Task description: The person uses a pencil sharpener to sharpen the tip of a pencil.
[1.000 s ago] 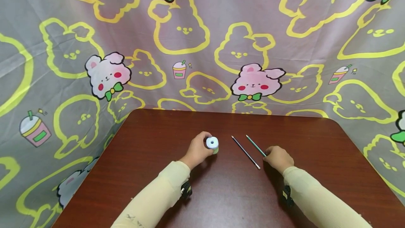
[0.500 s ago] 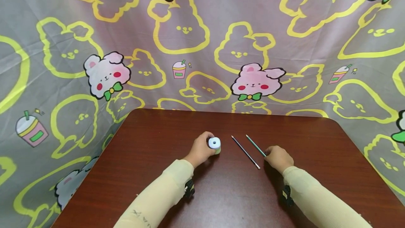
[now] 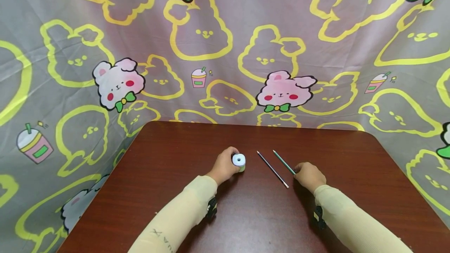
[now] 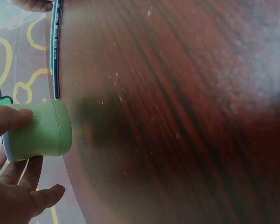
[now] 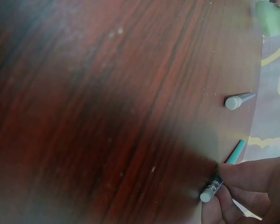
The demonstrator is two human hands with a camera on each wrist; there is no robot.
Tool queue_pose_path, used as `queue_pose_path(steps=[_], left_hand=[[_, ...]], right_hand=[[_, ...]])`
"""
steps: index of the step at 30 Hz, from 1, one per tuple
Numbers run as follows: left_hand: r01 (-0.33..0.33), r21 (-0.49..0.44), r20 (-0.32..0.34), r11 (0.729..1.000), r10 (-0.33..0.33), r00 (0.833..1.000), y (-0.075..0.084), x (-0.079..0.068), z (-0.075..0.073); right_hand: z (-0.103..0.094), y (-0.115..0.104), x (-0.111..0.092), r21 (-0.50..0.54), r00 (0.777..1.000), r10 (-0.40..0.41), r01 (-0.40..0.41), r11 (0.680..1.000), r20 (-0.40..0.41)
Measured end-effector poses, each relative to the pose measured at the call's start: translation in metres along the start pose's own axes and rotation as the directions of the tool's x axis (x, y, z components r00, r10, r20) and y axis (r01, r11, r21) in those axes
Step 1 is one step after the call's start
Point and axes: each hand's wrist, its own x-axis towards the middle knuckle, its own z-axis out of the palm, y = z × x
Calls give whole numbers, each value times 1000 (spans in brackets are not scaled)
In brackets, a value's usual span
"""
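My left hand (image 3: 225, 167) grips a small green pencil sharpener (image 4: 42, 128) with a pale top and a dark round hole in it. It stands upright in the head view; whether its base touches the table I cannot tell. Over to the right, my right hand (image 3: 310, 176) pinches a teal pencil (image 3: 284, 162) near its eraser end, between thumb and fingers. That pencil's tip points away from me. Between the hands lies a dark blue pencil (image 3: 272, 169), roughly parallel to the teal one, its white eraser end nearer me. Neither hand touches it.
The brown wooden table (image 3: 246, 214) has rounded far corners. Behind it and along the sides hangs a grey-pink cloth (image 3: 225, 50) with yellow bear outlines and cartoon rabbits. Each forearm wears a dark wrist camera (image 3: 212, 208).
My left hand has shifted slightly to the right with the pencil sharpener, closer to the pencils, and is now almost still. The right hand and both pencils have stayed in place.
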Motion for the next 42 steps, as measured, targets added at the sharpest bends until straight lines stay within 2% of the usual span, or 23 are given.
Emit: queue_pose_path(steps=[8, 28, 36, 42], left_hand=[[2, 31, 6, 1000, -2, 1000, 0, 3, 2], [76, 19, 71, 997, -77, 994, 0, 5, 3], [61, 11, 60, 998, -61, 996, -4, 5, 3], [39, 22, 83, 999, -41, 996, -7, 2, 0]], right_hand=[[-3, -2, -2, 4, 1000, 3, -3, 1000, 10], [-2, -1, -3, -10, 1000, 20, -20, 1000, -2], [0, -2, -3, -8, 1000, 22, -22, 1000, -5], [-3, -3, -4, 5, 1000, 13, -13, 1000, 0]])
